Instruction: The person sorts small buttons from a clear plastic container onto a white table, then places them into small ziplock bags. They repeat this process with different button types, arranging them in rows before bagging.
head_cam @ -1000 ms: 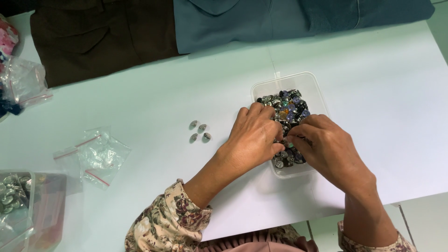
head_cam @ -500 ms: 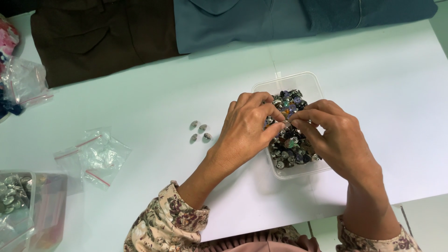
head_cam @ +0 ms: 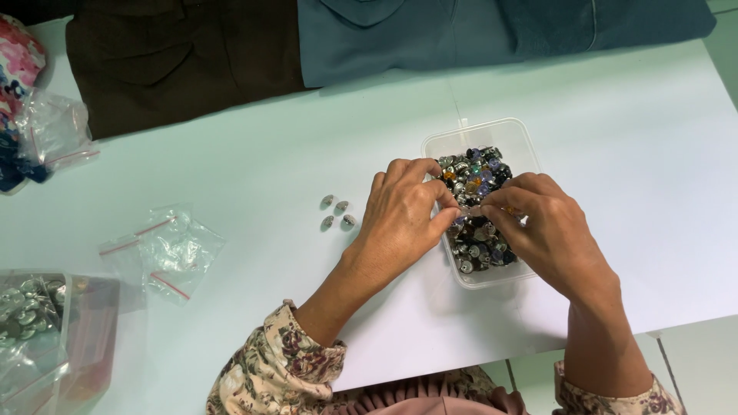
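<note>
Both hands have drawn together over the tub since a second ago, when the left lay flatter across the beads and the right dug lower down; now their fingertips meet above the middle of the heap. Between them sits a small pale bead (head_cam: 470, 209), pinched from both sides: the left hand (head_cam: 403, 211) closes thumb and forefinger on one end, the right hand (head_cam: 542, 227) closes thumb and forefinger on the other. Each grip is nearly shut, with only that little piece between the tips; whether anything more is tucked in either palm I cannot tell.

Below them the clear plastic tub (head_cam: 507, 132) stands on the desk (head_cam: 254, 169), heaped with mixed beads (head_cam: 477, 242) in silver, black, blue and amber. Left of the tub, apart from it, four small silvery pieces (head_cam: 337, 214) lie in a loose cluster. As a judgement, those four are what is sorted out so far, a fifth is in hand, and the full tub is nearly all left.

Further left lie empty clear zip bags (head_cam: 165, 250), and at the desk's near left corner a bag of silvery pieces (head_cam: 31, 307). Brown cloth (head_cam: 177, 61) and blue cloth (head_cam: 461, 31) are folded along the far edge.
</note>
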